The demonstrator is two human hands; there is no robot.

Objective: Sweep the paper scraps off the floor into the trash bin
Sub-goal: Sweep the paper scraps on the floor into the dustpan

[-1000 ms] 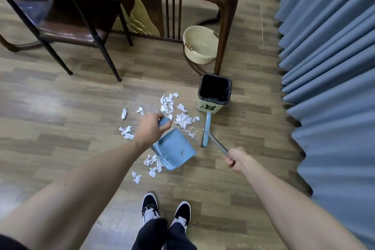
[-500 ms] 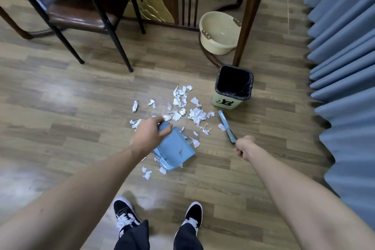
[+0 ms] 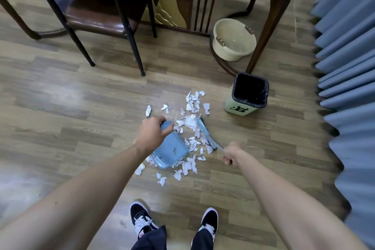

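You can find only one marking, a dark stylised character or logo printed on the pale front face of the trash bin [image 3: 243,105] at the right of centre, and its shape is too unclear for you to read.

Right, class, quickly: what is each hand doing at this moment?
Left hand: closed on the dustpan handle.
Right hand: closed on the broom handle.

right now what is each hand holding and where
Left hand grips the blue dustpan by its handle; right hand grips the small brush at its handle end.
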